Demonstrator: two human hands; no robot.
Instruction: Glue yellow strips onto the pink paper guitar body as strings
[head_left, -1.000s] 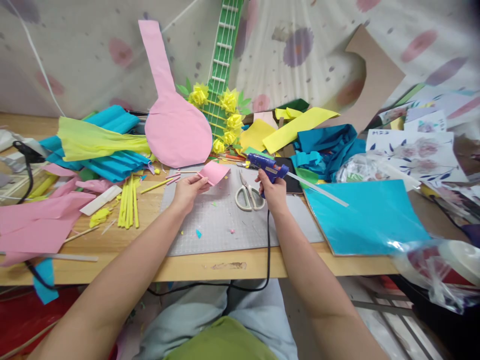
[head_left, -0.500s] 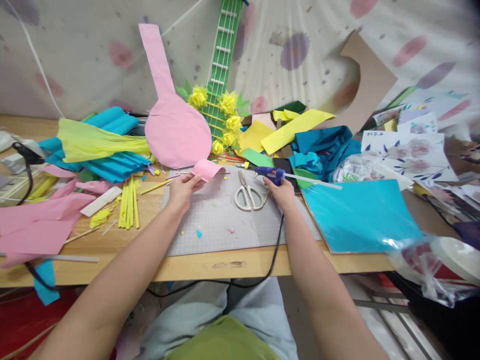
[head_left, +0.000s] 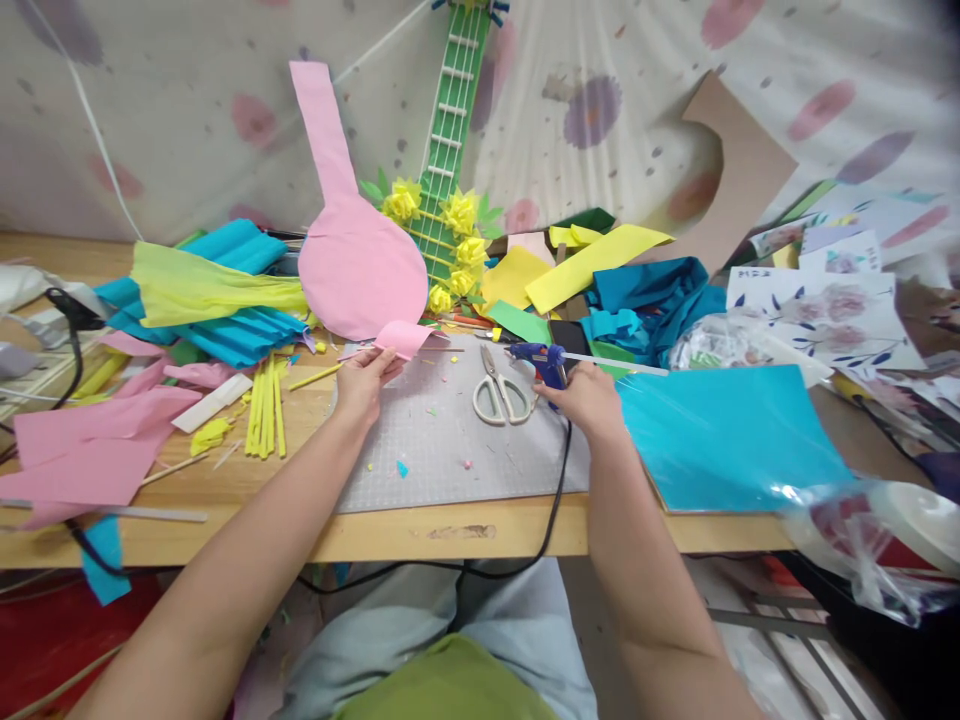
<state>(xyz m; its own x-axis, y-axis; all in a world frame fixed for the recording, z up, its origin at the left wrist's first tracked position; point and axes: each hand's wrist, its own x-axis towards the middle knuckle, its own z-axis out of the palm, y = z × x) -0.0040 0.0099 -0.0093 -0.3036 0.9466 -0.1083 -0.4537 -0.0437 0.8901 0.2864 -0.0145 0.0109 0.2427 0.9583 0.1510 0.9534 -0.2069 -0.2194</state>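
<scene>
Behind the wooden tabletop [head_left: 247, 480] hangs a pale cloth with faded flower prints. My left hand [head_left: 361, 378] pinches a small pink paper piece [head_left: 405, 337] over the far edge of the grey cutting mat [head_left: 450, 450], at about 11 o'clock from the mat's middle. My right hand [head_left: 592, 400] is closed around the grip of a blue glue gun [head_left: 541, 360] at about 2 o'clock; my fingers hide most of the grip, and the white label on its barrel is too small to read. White-handled scissors [head_left: 500, 392] lie on the mat between my hands. A black cord [head_left: 559, 490] runs from the gun over the near edge and out of sight below. At 12 o'clock stand a pink guitar-shaped cutout [head_left: 360, 260] and a green paper guitar neck [head_left: 450, 120], its top cut off. Faint writing on a flowered sheet [head_left: 825, 310] at 3 o'clock is unreadable.
</scene>
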